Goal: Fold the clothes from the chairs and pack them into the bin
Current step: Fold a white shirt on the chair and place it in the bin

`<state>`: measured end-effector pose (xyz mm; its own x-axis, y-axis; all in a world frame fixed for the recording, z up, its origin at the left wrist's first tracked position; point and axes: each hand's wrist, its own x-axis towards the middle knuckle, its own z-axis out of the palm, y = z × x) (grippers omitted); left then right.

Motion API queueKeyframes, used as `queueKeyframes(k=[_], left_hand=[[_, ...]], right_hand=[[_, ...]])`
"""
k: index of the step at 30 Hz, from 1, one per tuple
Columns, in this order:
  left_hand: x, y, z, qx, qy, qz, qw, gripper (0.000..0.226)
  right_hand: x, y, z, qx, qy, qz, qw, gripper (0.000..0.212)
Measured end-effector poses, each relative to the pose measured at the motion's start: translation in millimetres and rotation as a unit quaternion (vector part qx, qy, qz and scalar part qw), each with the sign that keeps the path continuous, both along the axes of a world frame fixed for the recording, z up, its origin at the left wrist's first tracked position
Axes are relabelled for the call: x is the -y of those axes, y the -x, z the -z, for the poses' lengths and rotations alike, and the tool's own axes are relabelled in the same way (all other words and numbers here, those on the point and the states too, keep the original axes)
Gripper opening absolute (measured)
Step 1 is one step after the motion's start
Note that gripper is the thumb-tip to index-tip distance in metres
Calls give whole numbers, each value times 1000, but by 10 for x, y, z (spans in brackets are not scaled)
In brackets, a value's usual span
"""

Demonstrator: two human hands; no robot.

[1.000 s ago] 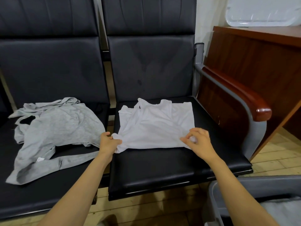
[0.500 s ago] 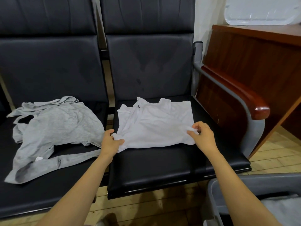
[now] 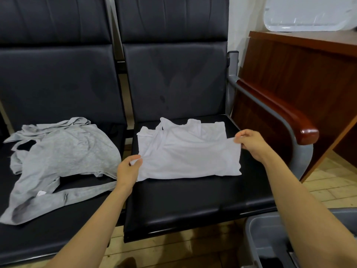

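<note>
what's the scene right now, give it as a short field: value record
white garment: lying on the right chair seat, partly folded
left hand: pinching the white garment's near left corner
right hand: pinching its right edge, lifted a little off the seat
grey garment: spread unfolded on the left chair seat, untouched
bin: grey, on the floor at lower right, contents mostly hidden by the right arm
armrest: wooden, right of the white garment
</note>
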<state>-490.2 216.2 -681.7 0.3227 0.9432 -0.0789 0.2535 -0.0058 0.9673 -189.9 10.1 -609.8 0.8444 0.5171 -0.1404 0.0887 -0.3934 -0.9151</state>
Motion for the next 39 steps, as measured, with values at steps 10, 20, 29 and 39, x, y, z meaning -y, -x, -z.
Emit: queueKeyframes(k=[10,20,29,39], left_hand=[[-27,2,40,36,78,-41,995,63],[58,69,-140,82,28,-9,996,25],[144,87,-958,75,-157,103,979,33],[161,528,-2798,168,-196,97,961,43]], right_hand=[[117,281,701,135,217,87,963,48],[94,523,548,214,31,94,972,7],[130,731,-405,267,50,21,962,11],[547,1096,-2401,133,-251,26,958,25]])
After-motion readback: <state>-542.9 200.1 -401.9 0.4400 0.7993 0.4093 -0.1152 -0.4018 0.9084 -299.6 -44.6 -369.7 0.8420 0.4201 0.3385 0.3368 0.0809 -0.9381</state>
